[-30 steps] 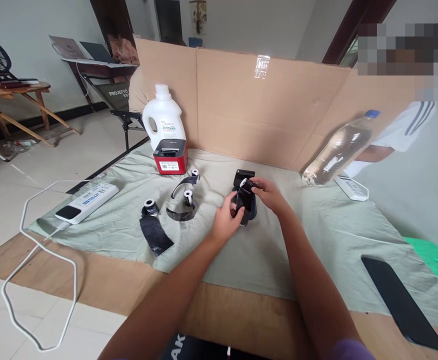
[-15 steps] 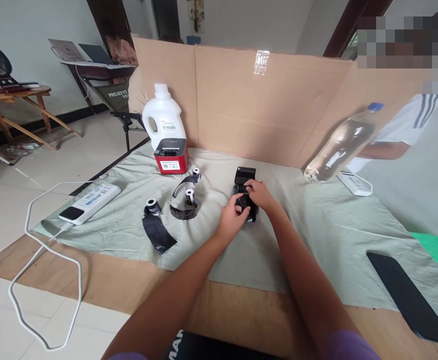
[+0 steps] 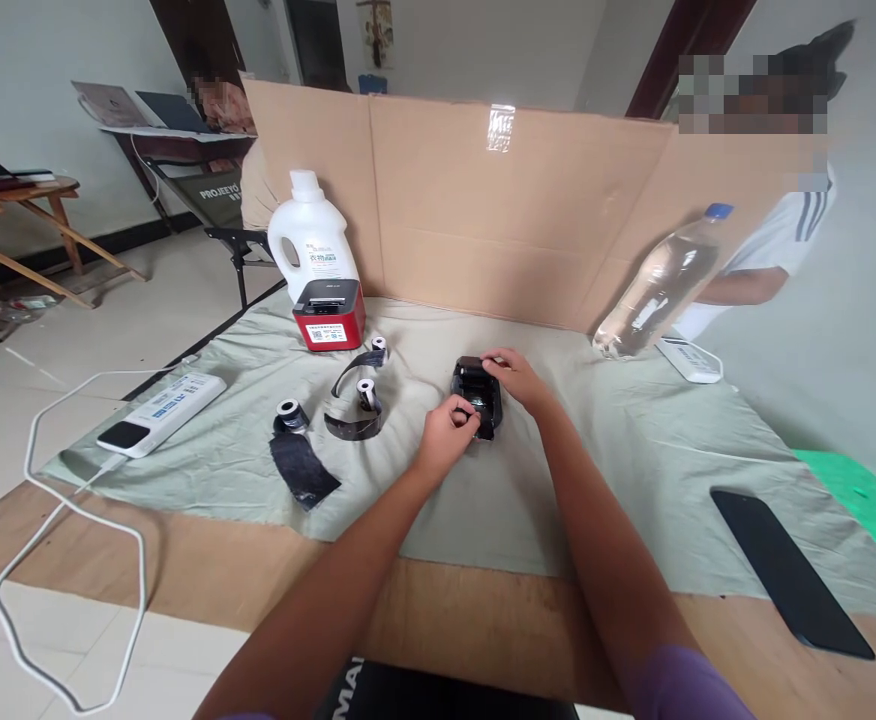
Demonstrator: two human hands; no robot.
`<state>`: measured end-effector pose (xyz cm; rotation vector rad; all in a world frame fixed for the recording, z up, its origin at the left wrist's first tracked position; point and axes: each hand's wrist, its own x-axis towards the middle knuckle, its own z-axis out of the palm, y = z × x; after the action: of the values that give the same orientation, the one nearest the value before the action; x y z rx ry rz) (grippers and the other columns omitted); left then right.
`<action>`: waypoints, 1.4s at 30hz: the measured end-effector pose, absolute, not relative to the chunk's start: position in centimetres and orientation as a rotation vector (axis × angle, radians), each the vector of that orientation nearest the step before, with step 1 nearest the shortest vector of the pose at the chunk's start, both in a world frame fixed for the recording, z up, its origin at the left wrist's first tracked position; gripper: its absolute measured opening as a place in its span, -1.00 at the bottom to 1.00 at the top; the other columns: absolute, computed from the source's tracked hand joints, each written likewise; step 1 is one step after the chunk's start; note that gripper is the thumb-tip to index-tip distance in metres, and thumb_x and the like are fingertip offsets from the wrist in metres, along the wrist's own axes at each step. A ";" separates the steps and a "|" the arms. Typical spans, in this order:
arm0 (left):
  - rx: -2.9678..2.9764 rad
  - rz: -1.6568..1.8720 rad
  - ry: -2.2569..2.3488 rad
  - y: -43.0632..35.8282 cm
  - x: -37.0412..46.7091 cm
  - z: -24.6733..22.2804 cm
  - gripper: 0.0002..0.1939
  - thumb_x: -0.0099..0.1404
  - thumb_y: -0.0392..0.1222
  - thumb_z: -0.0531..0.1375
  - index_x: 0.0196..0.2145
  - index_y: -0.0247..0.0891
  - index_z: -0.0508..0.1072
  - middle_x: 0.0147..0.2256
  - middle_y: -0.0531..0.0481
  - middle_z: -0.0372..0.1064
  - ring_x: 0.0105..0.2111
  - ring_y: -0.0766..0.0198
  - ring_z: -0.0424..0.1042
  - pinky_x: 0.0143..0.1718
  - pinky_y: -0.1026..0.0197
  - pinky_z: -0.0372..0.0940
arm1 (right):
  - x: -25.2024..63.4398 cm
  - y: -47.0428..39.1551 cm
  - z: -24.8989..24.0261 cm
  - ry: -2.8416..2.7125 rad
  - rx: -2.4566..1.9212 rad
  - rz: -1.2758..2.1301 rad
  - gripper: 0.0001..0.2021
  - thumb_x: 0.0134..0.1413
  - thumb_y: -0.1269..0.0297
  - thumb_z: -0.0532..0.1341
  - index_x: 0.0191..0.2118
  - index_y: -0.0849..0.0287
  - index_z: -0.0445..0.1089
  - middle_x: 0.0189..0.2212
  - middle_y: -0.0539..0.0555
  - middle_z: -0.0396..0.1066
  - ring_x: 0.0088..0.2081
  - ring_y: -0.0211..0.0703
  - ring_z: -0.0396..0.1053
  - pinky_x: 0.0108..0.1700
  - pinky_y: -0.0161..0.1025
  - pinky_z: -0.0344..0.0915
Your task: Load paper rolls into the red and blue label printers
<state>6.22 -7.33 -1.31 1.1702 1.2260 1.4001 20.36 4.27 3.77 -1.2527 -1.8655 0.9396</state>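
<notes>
Small black printer (image 3: 475,395) sits mid-desk toward the back edge; right hand (image 3: 511,375) fingers lie curled over its lid, left hand (image 3: 444,432) pinches its front: I'd brace the body, press the lid evenly.

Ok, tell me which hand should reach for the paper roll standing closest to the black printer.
Left, probably. The left hand sits at the black printer's near left corner, on the same side as the nearest paper roll. The right hand rests on the printer's top, farther off, and would have to cross over.
</notes>
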 end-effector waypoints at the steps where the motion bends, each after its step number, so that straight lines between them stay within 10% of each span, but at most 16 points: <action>1: 1.168 1.404 1.215 -7.3 6.2 -1.3 -0.82 0.15 -0.11 0.28 -0.40 -0.21 0.36 -0.69 0.23 0.24 -0.66 0.38 0.31 -0.51 0.30 0.35 | 20.7 4.0 4.0 -1.910 -1.282 0.998 -0.74 0.02 0.25 0.28 -0.12 0.12 0.50 0.06 0.12 0.37 0.00 -0.07 0.34 0.20 -0.06 0.23; 7: 1.174 1.385 1.224 -7.5 6.0 -1.1 -0.82 0.16 -0.09 0.27 -0.38 -0.21 0.36 -0.69 0.21 0.27 -0.64 0.33 0.38 -0.50 0.29 0.34 | 21.1 3.4 4.1 -1.714 -1.451 1.311 -0.31 -0.14 0.29 0.35 0.22 0.08 0.32 0.18 0.20 0.29 -0.03 -0.03 0.36 0.01 -0.09 0.32; 14: 1.211 1.428 1.321 -7.8 5.8 -0.6 -0.83 0.23 -0.10 0.22 -0.35 -0.17 0.29 -0.71 0.28 0.10 -0.71 0.41 0.16 -0.59 0.35 0.04 | 19.9 2.8 4.2 -1.581 -1.589 1.376 -0.33 -0.18 0.29 0.34 0.17 0.06 0.29 0.07 0.17 0.39 -0.12 -0.03 0.38 -0.22 -0.19 0.32; 21: 1.153 1.624 1.462 -6.5 4.4 -1.3 -0.91 0.26 -0.19 0.17 -0.28 -0.22 0.36 -0.54 0.18 0.20 -0.51 0.37 0.25 -0.39 0.33 0.19 | 19.7 2.2 4.5 -1.540 -1.590 1.359 -0.34 -0.12 0.31 0.31 0.19 0.11 0.26 0.04 0.20 0.42 -0.13 -0.04 0.42 -0.32 -0.24 0.29; 28: 1.645 1.349 1.629 -5.9 3.2 -1.0 -0.44 0.22 -0.43 0.05 0.11 -0.10 0.50 -0.17 -0.06 0.47 -0.24 0.18 0.46 -0.19 0.17 0.36 | 19.9 2.6 3.7 -1.534 -1.596 1.361 -0.29 -0.15 0.29 0.34 0.21 0.07 0.24 0.00 0.18 0.45 -0.14 -0.03 0.44 -0.30 -0.22 0.33; 42: 1.834 1.143 1.792 -6.6 2.9 -0.3 -0.25 0.18 -0.44 0.06 0.27 0.08 0.37 -0.10 -0.09 0.52 -0.22 0.04 0.53 -0.18 0.09 0.40 | 21.2 2.6 3.5 -1.427 -1.455 1.560 -0.23 -0.15 0.22 0.40 0.26 0.07 0.23 0.01 0.18 0.47 -0.09 -0.01 0.48 -0.19 -0.17 0.42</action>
<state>2.89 -6.55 -0.25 1.8339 1.7918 1.1426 21.18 2.56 3.47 -1.4545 -1.4271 1.5603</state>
